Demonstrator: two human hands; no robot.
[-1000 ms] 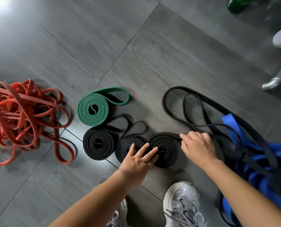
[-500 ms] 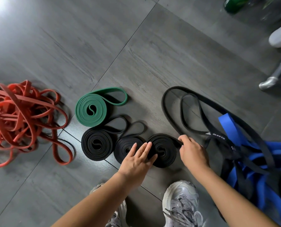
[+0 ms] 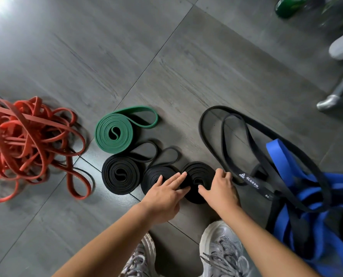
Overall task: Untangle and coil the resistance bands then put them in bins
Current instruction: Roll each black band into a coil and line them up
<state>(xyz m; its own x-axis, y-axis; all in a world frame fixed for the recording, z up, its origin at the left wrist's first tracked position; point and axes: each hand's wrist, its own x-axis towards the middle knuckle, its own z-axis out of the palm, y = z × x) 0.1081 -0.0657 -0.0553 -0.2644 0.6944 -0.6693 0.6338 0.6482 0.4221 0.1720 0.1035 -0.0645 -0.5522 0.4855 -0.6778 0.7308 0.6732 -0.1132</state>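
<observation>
Resistance band coil [image 3: 199, 170], black and wound flat, lies on the grey tiled floor [image 3: 166, 47] just ahead of the person's shoes [image 3: 220, 246], and both hands are on it. The right hand [image 3: 219, 190] grips it: the fingers curl over its right rim and the thumb presses on its face. The left hand [image 3: 164, 196] is flat and relaxed, with straight fingers lying across a second black coil [image 3: 152, 179] and reaching onto the left edge of the first; the two coils touch. A third black coil [image 3: 120, 174] sits just left of these, and a green coil [image 3: 114, 134] sits just beyond it, each with a loose tail loop curving out to the right. Far left lies a tangled heap of red bands [image 3: 26, 140]. To the right, loose black bands [image 3: 250, 179] loop over the floor and run into a pile of wide blue bands [image 3: 278, 156], the two colours intertwined.
</observation>
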